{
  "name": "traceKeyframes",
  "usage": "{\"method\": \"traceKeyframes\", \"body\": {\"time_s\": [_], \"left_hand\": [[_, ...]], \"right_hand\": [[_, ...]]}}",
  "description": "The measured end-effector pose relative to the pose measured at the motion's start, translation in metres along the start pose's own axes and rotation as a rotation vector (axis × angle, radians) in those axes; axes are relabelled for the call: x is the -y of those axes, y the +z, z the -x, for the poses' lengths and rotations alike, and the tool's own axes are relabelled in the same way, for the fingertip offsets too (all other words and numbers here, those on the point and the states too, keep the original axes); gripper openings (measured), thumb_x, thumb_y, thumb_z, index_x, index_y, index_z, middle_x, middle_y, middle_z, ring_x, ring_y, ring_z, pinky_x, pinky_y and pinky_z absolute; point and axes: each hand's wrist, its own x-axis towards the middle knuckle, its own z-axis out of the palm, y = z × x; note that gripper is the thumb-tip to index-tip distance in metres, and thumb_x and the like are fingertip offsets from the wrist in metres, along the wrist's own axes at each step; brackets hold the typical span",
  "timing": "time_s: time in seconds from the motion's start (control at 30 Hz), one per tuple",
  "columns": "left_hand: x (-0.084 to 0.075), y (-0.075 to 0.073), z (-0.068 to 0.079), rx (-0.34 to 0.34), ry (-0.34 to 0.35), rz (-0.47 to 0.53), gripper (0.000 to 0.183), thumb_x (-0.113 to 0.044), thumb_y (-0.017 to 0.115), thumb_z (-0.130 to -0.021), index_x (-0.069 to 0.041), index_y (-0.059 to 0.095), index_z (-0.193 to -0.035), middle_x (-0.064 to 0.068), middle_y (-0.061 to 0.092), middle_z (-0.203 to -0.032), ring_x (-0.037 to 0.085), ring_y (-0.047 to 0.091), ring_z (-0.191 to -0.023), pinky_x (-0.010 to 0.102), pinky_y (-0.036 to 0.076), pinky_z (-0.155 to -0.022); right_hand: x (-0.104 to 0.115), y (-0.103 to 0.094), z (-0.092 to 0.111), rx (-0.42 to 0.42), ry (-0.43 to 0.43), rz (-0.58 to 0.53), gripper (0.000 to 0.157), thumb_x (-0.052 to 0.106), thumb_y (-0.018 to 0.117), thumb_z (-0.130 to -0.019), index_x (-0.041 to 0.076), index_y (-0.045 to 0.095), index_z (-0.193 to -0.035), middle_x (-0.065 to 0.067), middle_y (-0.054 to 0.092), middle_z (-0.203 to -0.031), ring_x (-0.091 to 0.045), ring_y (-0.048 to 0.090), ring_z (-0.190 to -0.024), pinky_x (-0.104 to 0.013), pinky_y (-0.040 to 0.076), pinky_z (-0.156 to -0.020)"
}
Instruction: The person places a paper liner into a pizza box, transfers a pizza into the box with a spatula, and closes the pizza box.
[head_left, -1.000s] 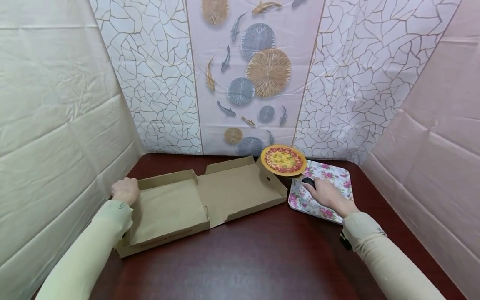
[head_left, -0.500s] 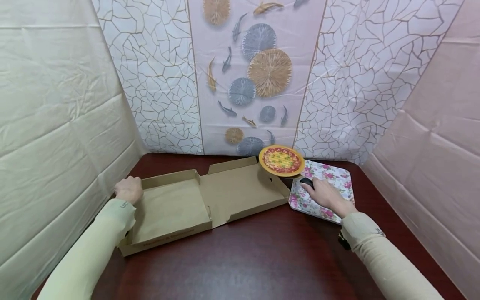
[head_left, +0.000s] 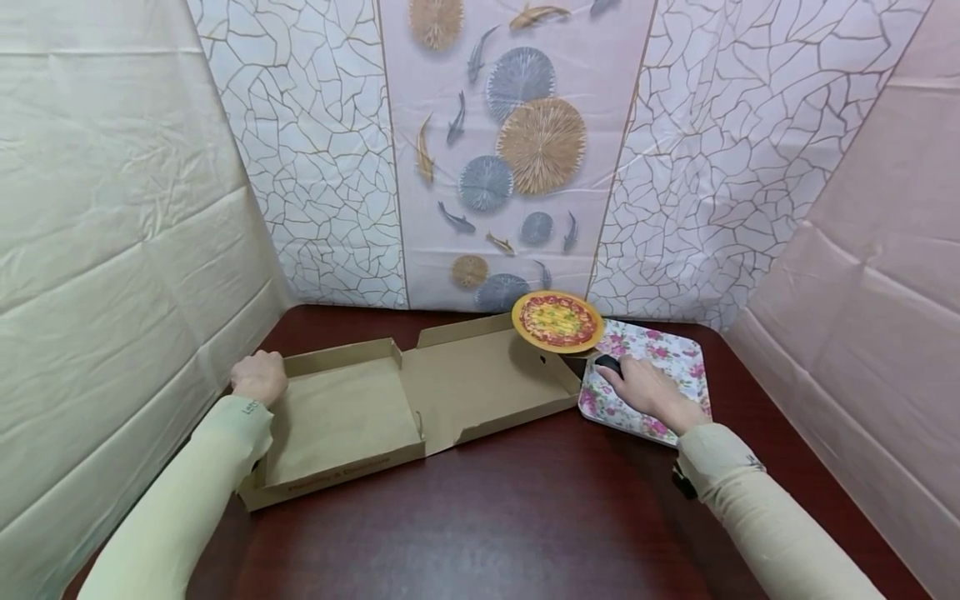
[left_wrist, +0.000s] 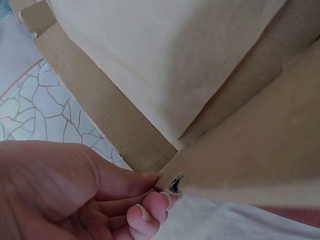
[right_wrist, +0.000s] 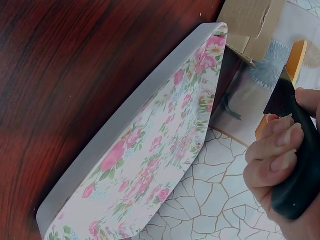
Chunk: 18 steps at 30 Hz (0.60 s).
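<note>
My left hand (head_left: 258,377) pinches the rear left corner of an open cardboard pizza box (head_left: 341,412) between thumb and fingers. In the left wrist view the thumb lies on the box wall (left_wrist: 125,135) near a small torn hole. My right hand (head_left: 651,387) grips the black handle (right_wrist: 297,165) of a flat spatula, fingers wrapped round it. On the spatula rests a round pizza (head_left: 558,322) with an orange-yellow rim, raised over the far right corner of the box lid (head_left: 480,371). The spatula's blade is mostly hidden beneath the pizza.
A white tray with pink flowers (head_left: 678,354) lies on the dark red table (head_left: 480,517), right of the box and partly under my right hand. A patterned cloth wall (head_left: 495,208) rises close behind, with pale cloth walls on both sides.
My right hand has carried the pizza on the spatula slightly to the left, over the lid's far corner. My left hand keeps its pinch on the box corner.
</note>
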Motion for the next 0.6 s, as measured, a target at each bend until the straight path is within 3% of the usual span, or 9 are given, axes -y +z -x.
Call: {"method": "traceKeyframes", "body": {"time_s": [0.6], "left_hand": [[0.005,-0.003,-0.005,-0.001,-0.027,0.012,0.032,-0.004,0.046,-0.086,0.013,0.061,-0.108,0.036,0.062,-0.107,0.053,0.062,-0.095,0.057,0.052,-0.067]], "right_hand": [[0.011,0.007,-0.008,-0.034,-0.061,0.021,0.044,0.042,0.044,-0.1,0.005,0.05,-0.078,-0.007,0.049,-0.067,-0.018,0.045,-0.055,-0.03,0.033,-0.05]]}}
